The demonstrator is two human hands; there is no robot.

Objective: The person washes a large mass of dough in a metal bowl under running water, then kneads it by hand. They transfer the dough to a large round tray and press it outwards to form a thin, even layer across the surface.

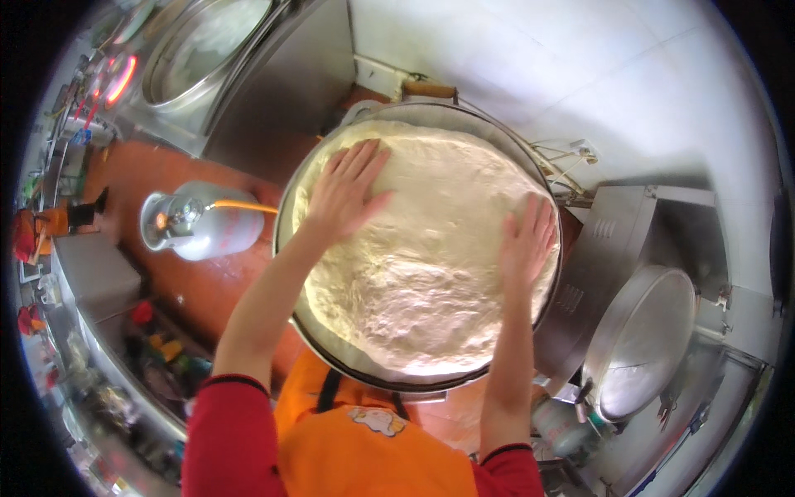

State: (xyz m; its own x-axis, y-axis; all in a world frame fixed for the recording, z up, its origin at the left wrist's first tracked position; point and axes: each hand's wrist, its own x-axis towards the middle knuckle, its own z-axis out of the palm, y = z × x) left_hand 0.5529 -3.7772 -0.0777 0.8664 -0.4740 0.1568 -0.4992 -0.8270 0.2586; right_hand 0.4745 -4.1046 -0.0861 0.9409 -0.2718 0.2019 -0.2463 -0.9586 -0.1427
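Observation:
A big round slab of pale dough [435, 248] fills most of a wide round metal pan [509, 130]. My left hand [349, 189] lies flat on the dough at its upper left, fingers spread and pointing up. On the right side, near the pan's wall, my right hand [528, 242] rests palm down on the dough. The dough looks smooth between and above my hands and is lumpy and wrinkled towards me. Neither hand grips anything.
Left of the pan a gas cylinder [211, 220] with an orange hose lies or stands on the red floor. A steel cabinet [605, 242] and a round metal lid or pan [646, 341] are at right. Another person [56, 223] is at far left. A white wall rises beyond.

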